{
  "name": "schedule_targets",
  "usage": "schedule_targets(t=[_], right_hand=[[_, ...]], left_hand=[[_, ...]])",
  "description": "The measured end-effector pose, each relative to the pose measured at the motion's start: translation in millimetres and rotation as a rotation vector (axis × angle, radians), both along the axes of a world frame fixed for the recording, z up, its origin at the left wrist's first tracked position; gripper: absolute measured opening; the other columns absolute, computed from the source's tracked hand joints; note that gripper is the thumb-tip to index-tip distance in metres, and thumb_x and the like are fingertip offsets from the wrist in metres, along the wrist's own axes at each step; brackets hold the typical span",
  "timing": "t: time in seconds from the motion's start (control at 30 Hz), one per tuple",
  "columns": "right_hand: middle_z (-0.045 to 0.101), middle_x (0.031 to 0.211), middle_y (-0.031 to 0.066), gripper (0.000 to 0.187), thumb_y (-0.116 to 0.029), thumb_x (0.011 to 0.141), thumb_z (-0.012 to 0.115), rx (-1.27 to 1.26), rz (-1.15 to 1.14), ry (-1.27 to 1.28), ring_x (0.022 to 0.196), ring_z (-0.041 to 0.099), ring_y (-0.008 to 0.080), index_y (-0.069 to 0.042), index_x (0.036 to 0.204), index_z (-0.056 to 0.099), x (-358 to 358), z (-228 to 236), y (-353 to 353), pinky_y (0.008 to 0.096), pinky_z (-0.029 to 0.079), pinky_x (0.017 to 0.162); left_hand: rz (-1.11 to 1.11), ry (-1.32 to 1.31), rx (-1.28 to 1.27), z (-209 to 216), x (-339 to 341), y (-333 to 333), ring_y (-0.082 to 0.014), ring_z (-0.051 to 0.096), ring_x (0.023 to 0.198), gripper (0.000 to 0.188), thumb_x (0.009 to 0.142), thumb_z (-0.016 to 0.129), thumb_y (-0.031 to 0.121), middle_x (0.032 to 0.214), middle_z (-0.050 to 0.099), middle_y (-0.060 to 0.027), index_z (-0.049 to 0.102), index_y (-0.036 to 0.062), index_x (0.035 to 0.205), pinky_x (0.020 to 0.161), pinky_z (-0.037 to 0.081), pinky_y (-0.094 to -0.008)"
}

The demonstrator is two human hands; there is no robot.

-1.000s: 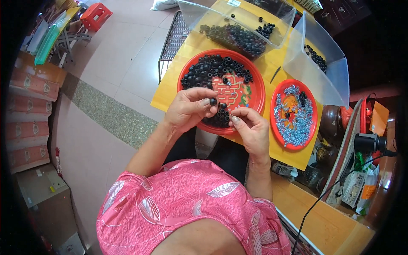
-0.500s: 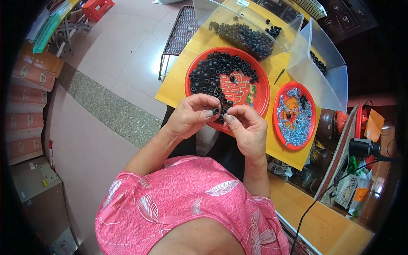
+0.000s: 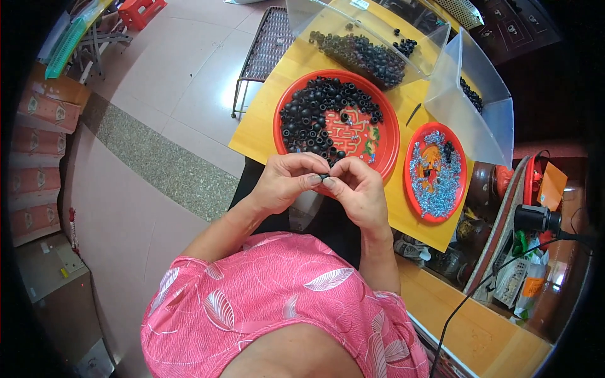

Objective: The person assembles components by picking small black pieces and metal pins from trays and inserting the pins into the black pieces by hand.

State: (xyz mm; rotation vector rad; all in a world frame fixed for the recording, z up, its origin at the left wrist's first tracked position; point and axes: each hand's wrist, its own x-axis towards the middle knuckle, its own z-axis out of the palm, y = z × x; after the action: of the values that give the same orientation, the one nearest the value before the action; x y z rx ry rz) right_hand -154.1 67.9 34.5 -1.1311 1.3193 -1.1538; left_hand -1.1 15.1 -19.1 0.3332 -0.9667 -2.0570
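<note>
Both hands meet over the near rim of a round red tray (image 3: 392,148), fingertips nearly touching. My left hand (image 3: 285,183) pinches a small round black part (image 3: 324,177) between thumb and forefinger. Against that part, my right hand (image 3: 360,192) is also closed in a pinch; whatever its fingertips hold is hidden. Many black parts (image 3: 302,116), several with round holes, lie in the tray, mostly at its left and far side. To the right, an oval red plate (image 3: 465,170) bears many tiny shiny bluish-silver pieces (image 3: 441,195) and a few black ones.
Beyond the tray stands a clear plastic bin (image 3: 416,57) with more black parts, and another translucent bin (image 3: 491,129) at right. A thin dark tool (image 3: 413,114) lies on the yellow tabletop (image 3: 255,129). A woven-seat stool (image 3: 268,44) stands left. A black cable (image 3: 463,299) runs at lower right.
My hands have come together and drawn slightly nearer my body. My right fingertips now meet the black part in my left hand.
</note>
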Motion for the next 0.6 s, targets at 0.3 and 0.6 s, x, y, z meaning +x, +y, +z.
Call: schedule_targets(t=[0.3,0.6], right_hand=[[0.06,0.081,0.0156,0.016,-0.008,0.075,0.061,-0.168,-0.11,0.563,0.075,0.059,0.027,0.002,0.086,0.06,-14,-3,-35,0.0333,0.046,0.068],[0.058,0.081,0.0167,0.013,-0.002,0.074,0.058,-0.351,-0.06,1.014,0.076,0.058,0.0312,0.0,0.086,0.061,-13,-23,-80,0.0358,0.046,0.068]], left_hand=[[0.046,0.072,0.218,-1,14,-2,-0.0172,0.057,0.074,0.017,0.085,0.054,0.008,0.09,0.059,-0.0118,0.057,0.0001,0.1,0.066,0.048,-0.0267],[0.035,0.083,0.328,-4,22,-5,-0.0196,0.057,0.07,0.017,0.087,0.051,0.012,0.088,0.059,-0.0127,0.056,0.0031,0.101,0.062,0.046,-0.027]])
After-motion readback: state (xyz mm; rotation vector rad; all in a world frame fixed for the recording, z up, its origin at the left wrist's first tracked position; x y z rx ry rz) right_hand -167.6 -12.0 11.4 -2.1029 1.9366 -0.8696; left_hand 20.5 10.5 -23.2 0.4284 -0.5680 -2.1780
